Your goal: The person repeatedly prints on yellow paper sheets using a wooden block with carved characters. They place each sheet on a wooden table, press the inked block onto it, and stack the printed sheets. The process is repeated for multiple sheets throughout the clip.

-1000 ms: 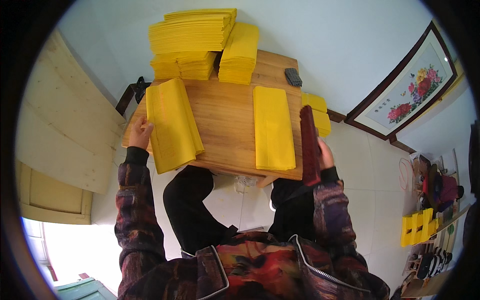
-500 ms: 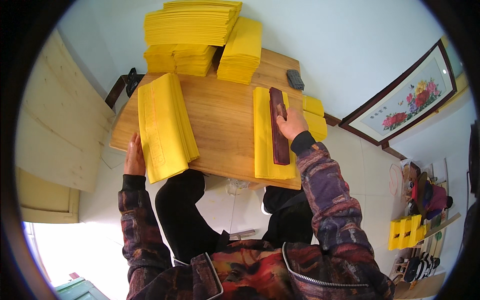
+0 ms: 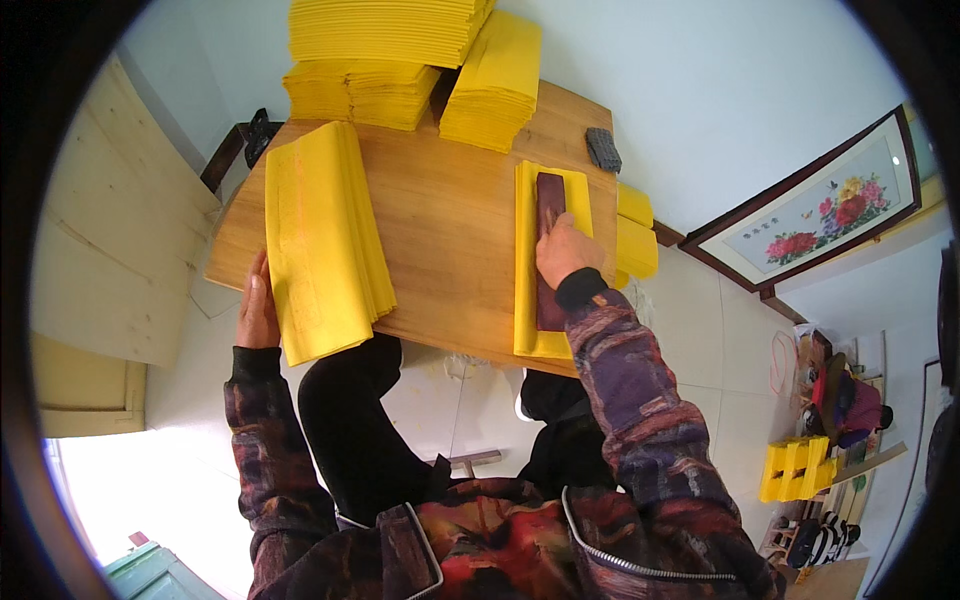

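A thick sheaf of yellow paper sheets lies on the left of the wooden table. My left hand rests against its near left edge, fingers along the side. A narrow folded yellow stack lies on the right of the table. On top of it sits a long dark reddish wooden block, and my right hand presses down on the block's middle.
Tall piles of yellow paper stand at the table's far side, with another pile beside them. A small dark grey block lies at the far right corner. More yellow sheets sit past the right edge. A framed flower picture leans on the wall.
My right hand brought the dark block from the table's right edge onto the narrow stack and now presses it flat. My left hand stayed at the big sheaf's near edge.
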The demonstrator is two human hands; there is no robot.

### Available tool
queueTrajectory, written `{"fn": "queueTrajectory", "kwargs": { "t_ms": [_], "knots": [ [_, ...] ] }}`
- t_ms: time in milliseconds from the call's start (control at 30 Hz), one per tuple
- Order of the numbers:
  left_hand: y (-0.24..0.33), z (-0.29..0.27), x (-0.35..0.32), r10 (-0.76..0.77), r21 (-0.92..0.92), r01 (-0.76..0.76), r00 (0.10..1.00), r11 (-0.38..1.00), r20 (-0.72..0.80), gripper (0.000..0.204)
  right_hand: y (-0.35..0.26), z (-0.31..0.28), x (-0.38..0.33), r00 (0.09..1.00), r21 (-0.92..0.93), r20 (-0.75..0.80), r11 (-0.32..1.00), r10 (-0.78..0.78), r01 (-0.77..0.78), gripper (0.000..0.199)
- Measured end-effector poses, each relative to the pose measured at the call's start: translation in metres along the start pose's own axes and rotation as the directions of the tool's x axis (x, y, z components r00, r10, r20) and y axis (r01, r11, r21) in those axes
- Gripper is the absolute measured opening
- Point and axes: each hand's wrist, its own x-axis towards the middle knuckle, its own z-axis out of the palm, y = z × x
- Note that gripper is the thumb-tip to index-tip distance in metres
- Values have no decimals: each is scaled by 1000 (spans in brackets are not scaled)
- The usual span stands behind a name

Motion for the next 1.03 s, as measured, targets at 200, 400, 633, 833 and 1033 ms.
{"fn": "queueTrajectory", "kwargs": {
  "t_ms": [200,400,633,833,1033],
  "knots": [
    [2,4,2,12,26,-12,1000,1000,-8,58,18,2,7,1000,107,-22,994,20,-17,31],
    [6,5,3,16,22,-16,1000,1000,6,58,5,8,12,1000,-14,-20,1000,0,0,30],
    [10,-2,0,68,169,-29,971,985,-228,53,11,6,12,1000,40,-19,999,-23,23,30],
    [71,31,-33,470,488,-207,718,848,-513,37,7,8,8,999,-42,-5,998,-40,39,29],
    [107,116,-72,748,459,-626,649,630,-141,29,5,3,11,1000,17,24,1000,7,-8,33]
  ]
}}
